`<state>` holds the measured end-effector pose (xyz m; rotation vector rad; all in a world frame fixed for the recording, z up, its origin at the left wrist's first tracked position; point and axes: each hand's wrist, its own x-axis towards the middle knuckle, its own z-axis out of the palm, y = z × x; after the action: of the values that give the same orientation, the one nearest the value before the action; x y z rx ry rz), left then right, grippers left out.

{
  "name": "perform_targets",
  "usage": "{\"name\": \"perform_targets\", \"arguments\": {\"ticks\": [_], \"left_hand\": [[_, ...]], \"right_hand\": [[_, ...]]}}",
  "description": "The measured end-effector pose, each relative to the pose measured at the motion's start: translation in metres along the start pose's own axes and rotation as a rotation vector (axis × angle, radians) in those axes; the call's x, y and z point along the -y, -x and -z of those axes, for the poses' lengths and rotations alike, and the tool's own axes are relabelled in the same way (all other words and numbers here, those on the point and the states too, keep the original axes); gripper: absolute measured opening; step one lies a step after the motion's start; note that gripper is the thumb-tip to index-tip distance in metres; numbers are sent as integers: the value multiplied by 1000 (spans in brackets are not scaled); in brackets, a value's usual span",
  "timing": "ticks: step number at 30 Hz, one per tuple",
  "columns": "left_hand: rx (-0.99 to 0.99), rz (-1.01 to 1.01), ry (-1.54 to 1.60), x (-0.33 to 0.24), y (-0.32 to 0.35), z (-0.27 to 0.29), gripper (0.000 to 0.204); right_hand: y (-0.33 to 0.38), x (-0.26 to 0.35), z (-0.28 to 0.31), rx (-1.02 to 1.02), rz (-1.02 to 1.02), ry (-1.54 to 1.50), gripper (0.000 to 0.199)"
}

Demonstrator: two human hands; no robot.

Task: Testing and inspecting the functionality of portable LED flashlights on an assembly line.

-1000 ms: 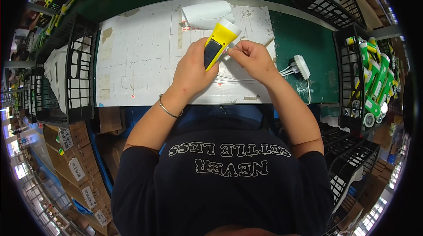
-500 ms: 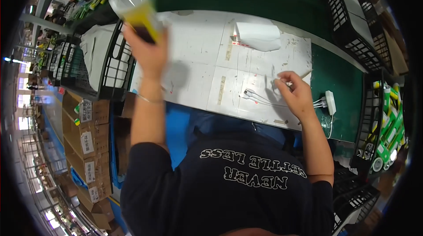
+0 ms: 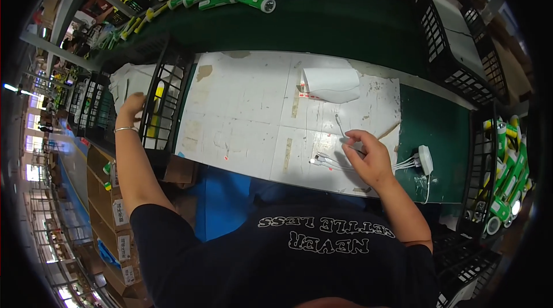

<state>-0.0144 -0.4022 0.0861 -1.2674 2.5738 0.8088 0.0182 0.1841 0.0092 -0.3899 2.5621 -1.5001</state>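
In the black crate on the left lies a yellow flashlight (image 3: 154, 118), partly hidden behind the crate's mesh wall. My left hand (image 3: 133, 106) is inside that crate beside it, fingers loosely curved and apart, with nothing visible in them. Over the white board, my right hand (image 3: 367, 155) pinches a thin white charging cable (image 3: 339, 122), its end sticking up past the fingertips. More white charging cables (image 3: 325, 160) lie on the board under that hand. They lead to a white charger block (image 3: 425, 160) at the right.
A curled white sheet (image 3: 331, 83) lies on the white board (image 3: 242, 112). Green flashlights (image 3: 253, 2) lie along the far left of the green bench. Black crates stand at both sides; the right crate (image 3: 481, 164) holds several green and yellow flashlights. Cardboard boxes (image 3: 109, 210) are stacked at lower left.
My left hand has moved left and down from above the board into the left crate, and the yellow flashlight it held now lies there. My right hand remains over the cables.
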Motion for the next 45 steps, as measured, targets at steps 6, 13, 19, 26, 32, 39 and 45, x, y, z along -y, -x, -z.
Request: {"name": "perform_targets", "arguments": {"ticks": [6, 13, 19, 26, 32, 39, 45], "left_hand": [[-493, -1031, 105, -184, -32, -91, 47], [-101, -705, 224, -311, -63, -247, 91], [-204, -677, 114, -332, -73, -264, 60], [-431, -983, 268, -264, -44, -193, 27], [225, -1104, 1237, -232, 120, -164, 70], [1073, -580, 1691, -202, 215, -265, 52], [1269, -120, 1411, -186, 266, -310, 42]], "right_hand": [[-5, 2, -8, 75, 16, -7, 29], [-10, -2, -4, 44, 73, -8, 26], [-14, -2, 9, 50, -63, 13, 25], [-22, -4, 6, 32, 32, -15, 24], [-28, -13, 5, -9, -117, -730, 37], [3, 4, -13, 420, -286, -1047, 31], [32, 9, -29, 57, -250, -611, 34]]}}
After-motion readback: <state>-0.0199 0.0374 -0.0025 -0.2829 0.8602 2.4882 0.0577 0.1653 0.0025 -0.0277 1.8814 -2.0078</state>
